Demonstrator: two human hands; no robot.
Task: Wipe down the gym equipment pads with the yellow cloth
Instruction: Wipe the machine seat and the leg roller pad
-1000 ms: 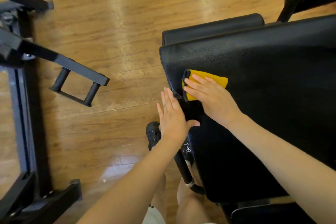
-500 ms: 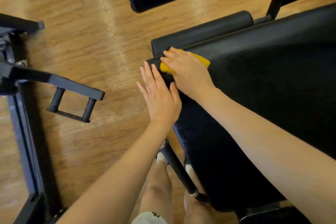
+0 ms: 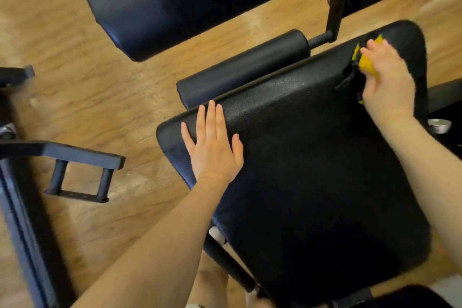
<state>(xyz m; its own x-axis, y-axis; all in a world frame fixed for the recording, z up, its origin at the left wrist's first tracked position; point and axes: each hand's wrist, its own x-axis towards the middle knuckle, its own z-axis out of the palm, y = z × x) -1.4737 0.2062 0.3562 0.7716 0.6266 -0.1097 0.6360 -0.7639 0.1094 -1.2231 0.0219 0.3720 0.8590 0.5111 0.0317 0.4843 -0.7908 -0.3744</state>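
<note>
The right hand (image 3: 386, 77) grips the bunched yellow cloth (image 3: 367, 65) at the far right corner of the black seat pad (image 3: 312, 170); the left hand (image 3: 212, 147) rests flat, fingers straight, near its left edge.

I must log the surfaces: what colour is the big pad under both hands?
Black, with a pebbled texture; the big pad shows in the head view.
</note>
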